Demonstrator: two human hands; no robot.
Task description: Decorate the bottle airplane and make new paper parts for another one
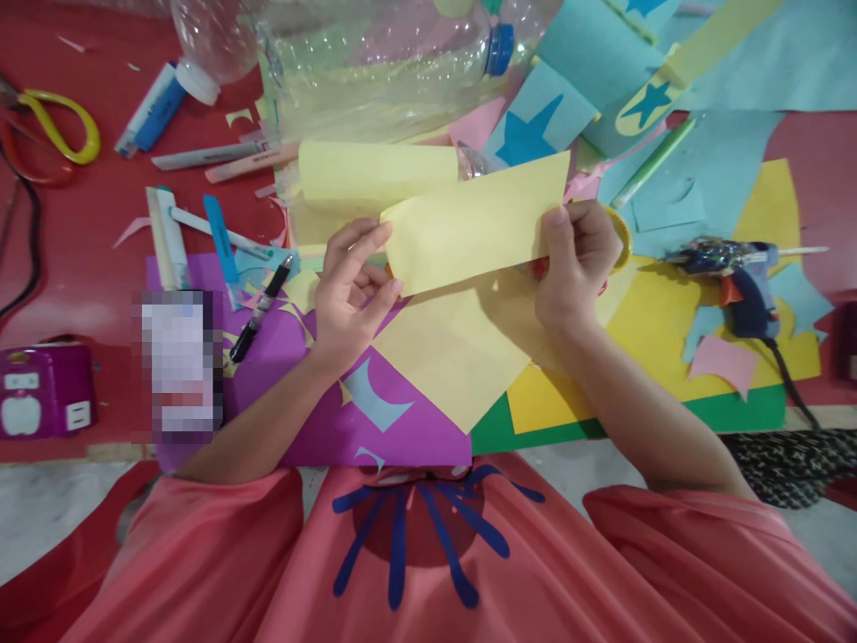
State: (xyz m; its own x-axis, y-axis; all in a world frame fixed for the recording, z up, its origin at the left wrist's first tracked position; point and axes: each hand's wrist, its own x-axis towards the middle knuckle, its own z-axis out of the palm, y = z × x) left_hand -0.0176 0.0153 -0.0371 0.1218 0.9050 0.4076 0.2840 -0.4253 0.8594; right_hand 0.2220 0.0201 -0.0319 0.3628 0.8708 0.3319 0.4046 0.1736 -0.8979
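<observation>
Between my two hands I hold up a pale yellow strip of paper (pixel 478 223), tilted so its right end is higher. The thumb and fingers of my left hand (pixel 352 290) pinch its left end, which bends slightly. My right hand (pixel 577 259) grips the right end, thumb in front and fingers curled behind. Just beyond the strip lies a rolled pale yellow paper (pixel 375 171). Beneath my hands is a larger pale yellow sheet (pixel 461 357). A round yellow-rimmed thing (pixel 624 237) is partly hidden behind my right hand.
A glue gun (pixel 746 281) with its cord lies at the right. Scissors (pixel 73 129), markers (pixel 228 237), a pen (pixel 262 308) and a blurred phone-like rectangle (pixel 179 366) are at the left. Plastic bottles (pixel 395 58) and blue star-decorated paper (pixel 542 112) lie at the back.
</observation>
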